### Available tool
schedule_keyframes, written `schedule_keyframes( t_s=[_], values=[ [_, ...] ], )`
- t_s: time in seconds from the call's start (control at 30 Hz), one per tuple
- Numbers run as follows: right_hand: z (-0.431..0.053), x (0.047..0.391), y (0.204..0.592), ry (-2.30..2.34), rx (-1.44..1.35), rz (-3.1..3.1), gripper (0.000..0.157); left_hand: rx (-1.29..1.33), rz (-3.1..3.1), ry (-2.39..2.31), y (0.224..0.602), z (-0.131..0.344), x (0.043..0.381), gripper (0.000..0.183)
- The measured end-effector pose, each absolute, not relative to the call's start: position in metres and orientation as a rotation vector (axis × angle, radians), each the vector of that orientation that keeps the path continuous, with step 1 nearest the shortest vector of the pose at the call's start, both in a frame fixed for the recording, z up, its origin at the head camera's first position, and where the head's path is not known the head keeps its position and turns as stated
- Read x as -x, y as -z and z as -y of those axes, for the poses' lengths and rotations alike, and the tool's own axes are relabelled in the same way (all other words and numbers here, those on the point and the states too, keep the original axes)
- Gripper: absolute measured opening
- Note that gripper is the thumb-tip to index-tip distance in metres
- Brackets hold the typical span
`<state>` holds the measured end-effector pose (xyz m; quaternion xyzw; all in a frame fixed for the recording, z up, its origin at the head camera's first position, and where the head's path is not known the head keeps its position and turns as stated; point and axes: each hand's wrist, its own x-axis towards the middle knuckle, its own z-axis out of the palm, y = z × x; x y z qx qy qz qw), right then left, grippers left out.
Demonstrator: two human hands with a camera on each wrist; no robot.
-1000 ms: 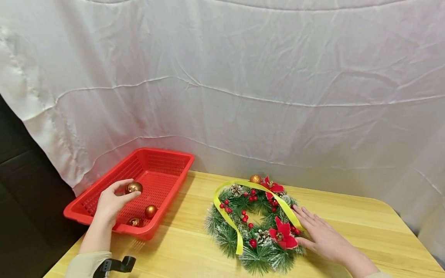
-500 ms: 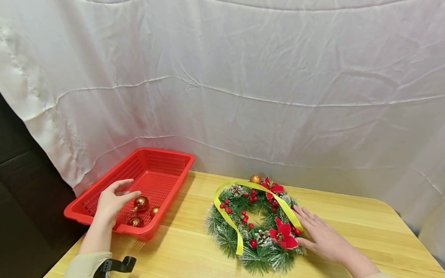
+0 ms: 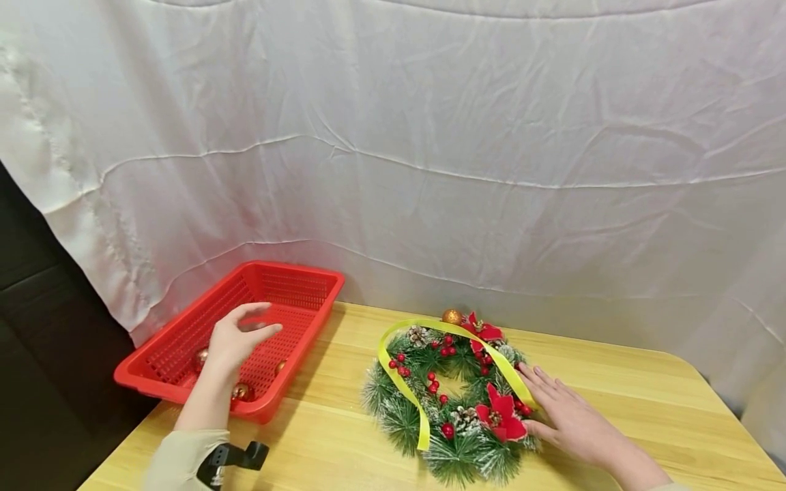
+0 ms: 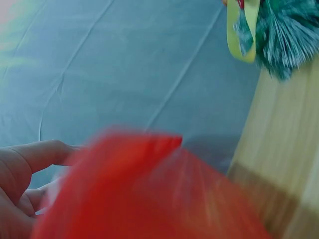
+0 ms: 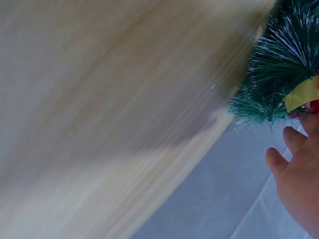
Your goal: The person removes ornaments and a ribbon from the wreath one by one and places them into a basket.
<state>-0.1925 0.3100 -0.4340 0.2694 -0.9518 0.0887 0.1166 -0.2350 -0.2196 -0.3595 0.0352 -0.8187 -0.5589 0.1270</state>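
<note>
Over the red plastic basket, my left hand holds nothing, its thumb and fingers spread apart. Copper-coloured Christmas balls lie in the basket: one left of my wrist, another near the front wall, a third by the right wall. My right hand rests with straight fingers against the right side of a green wreath with red flowers, berries and pine cones. A yellow ribbon loops over the wreath. In the left wrist view the basket's rim is blurred in front of the left hand's fingers.
A glittery gold ball sits at the wreath's far edge. Both wreath and basket stand on a light wooden table. A pale cloth hangs along the back, and a dark surface lies at the left.
My left hand let a copper ball drop into the basket, then moved to the right. The balls in the basket rolled to other spots. My right hand stayed on the wreath.
</note>
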Motion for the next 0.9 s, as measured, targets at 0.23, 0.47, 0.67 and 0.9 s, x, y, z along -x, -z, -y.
schedule_keyframes(
  t_s=[0.23, 0.47, 0.67, 0.9],
  values=[
    [-0.310, 0.192, 0.432, -0.256, -0.779, 2.792, 0.077, 0.045, 2.307, 1.699, 0.349, 0.171, 0.252, 0.047],
    [-0.309, 0.193, 0.433, -0.270, -0.772, 2.795, 0.076, 0.168, 2.298, 1.777, 0.356, 0.116, 0.273, 0.041],
    [-0.308, 0.193, 0.434, -0.297, -0.763, 2.806, 0.077, 0.198, 2.359, 1.812, 0.370, 0.088, 0.288, 0.037],
    [-0.310, 0.193, 0.434, -0.311, -0.723, 2.849, 0.077, 0.216, 2.362, 1.892, 0.397, 0.076, 0.309, 0.033]
  ],
)
